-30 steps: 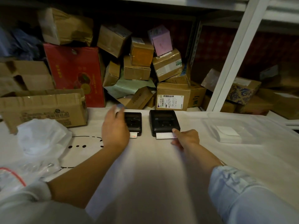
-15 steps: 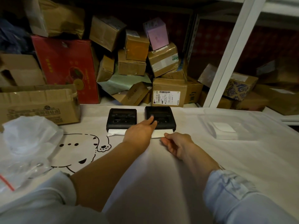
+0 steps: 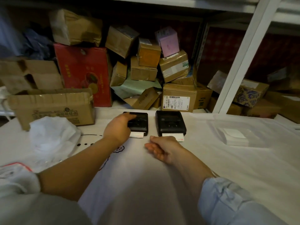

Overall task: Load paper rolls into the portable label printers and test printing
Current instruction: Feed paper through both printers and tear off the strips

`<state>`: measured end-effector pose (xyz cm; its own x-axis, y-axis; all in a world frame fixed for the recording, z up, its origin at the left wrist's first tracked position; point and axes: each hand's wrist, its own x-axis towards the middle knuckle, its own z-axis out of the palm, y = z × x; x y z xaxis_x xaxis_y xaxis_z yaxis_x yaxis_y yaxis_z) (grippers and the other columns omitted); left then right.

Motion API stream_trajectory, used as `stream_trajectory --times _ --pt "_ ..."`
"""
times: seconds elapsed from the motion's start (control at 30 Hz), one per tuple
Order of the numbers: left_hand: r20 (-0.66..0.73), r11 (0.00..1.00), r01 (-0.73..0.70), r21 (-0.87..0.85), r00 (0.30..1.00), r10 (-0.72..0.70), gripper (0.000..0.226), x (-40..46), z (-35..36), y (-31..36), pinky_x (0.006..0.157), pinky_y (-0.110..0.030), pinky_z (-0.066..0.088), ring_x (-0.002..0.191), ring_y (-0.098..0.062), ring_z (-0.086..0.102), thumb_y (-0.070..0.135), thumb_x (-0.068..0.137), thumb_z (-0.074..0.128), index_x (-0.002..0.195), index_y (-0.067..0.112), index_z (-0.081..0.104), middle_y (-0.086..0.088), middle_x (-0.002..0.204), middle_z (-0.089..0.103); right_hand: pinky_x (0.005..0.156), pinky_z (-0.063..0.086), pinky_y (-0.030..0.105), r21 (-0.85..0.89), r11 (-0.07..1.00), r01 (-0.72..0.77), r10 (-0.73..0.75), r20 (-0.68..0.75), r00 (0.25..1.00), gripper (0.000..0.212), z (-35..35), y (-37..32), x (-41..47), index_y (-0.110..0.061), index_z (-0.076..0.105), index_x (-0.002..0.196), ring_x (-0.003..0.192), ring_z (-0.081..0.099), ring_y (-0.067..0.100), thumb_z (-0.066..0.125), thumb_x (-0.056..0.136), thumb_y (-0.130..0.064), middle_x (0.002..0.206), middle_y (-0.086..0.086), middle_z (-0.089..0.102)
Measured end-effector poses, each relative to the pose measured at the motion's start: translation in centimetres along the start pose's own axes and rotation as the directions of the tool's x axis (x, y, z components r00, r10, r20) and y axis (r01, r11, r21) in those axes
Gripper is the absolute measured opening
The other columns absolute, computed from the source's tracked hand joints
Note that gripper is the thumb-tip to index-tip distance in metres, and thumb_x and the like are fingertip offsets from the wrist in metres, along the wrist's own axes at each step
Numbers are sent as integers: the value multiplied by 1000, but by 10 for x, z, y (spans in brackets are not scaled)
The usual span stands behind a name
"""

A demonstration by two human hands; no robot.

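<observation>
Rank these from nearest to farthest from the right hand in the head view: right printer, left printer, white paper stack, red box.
From the right hand:
1. Right printer, just beyond its fingers.
2. Left printer, to the left, under the left hand.
3. White paper stack, far right.
4. Red box, back left.

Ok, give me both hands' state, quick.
Left hand: gripping the left printer.
Right hand: open, holding nothing, near the right printer.
</observation>
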<state>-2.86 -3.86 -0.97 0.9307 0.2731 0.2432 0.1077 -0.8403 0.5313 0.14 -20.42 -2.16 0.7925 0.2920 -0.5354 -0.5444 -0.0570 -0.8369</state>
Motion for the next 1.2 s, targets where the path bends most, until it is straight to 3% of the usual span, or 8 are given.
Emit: stream_trajectory --times 0.17,0.27,0.53,0.73,0.83,1.03,1.2 --pt "100 996 -2 93 995 -7 52 0 -17 -22 106 -28 33 131 -26 44 -1 90 48 137 21 48 -9 143 46 35 45 18 90 996 -3 9 -68 998 30 45 -3 19 1 55 121 44 67 15 59 93 -8 77 17 72" --pt "144 997 10 75 989 -20 44 4 -10 -31 100 -26 38 123 -27 51 7 95 45 134 24 52 -7 138 53 33 46 21 139 990 -3 20 -118 993 25 47 -5 27 4 55 117 40 65 17 57 93 -4 71 18 69" --pt "57 994 58 97 996 -64 43 12 0 -45 97 -36 47 111 -29 58 11 91 52 127 33 58 -7 128 60 36 50 23 298 952 -65 87 -60 994 23 51 -3 27 7 60 111 43 67 19 61 90 -2 58 17 69" --pt "21 963 -68 262 998 65 34 11 -5 -40 88 -34 49 108 -28 60 24 94 52 128 29 58 -6 122 63 34 49 22 263 964 -49 70 -73 995 22 61 -1 21 7 61 110 40 65 18 62 90 -2 56 16 68" --pt "104 934 -132 333 989 102 39 17 -6 -37 93 -34 47 112 -26 58 29 95 51 134 30 51 -5 129 59 33 48 23 239 970 -36 59 -86 995 24 61 -2 19 8 59 113 37 63 17 60 91 -1 55 16 67" --pt "105 934 -46 355 994 9 36 20 0 -33 77 -27 38 106 -27 59 29 99 42 132 22 54 -10 118 62 42 56 26 147 989 -12 26 -98 995 21 62 0 17 6 58 112 42 66 16 56 93 -2 69 16 68" --pt "75 961 11 276 997 -33 36 20 4 -31 86 -32 46 106 -28 60 27 97 47 130 19 56 -11 119 62 47 58 29 155 988 -16 31 -94 995 22 66 1 17 4 57 114 49 69 18 56 94 -4 70 16 71"
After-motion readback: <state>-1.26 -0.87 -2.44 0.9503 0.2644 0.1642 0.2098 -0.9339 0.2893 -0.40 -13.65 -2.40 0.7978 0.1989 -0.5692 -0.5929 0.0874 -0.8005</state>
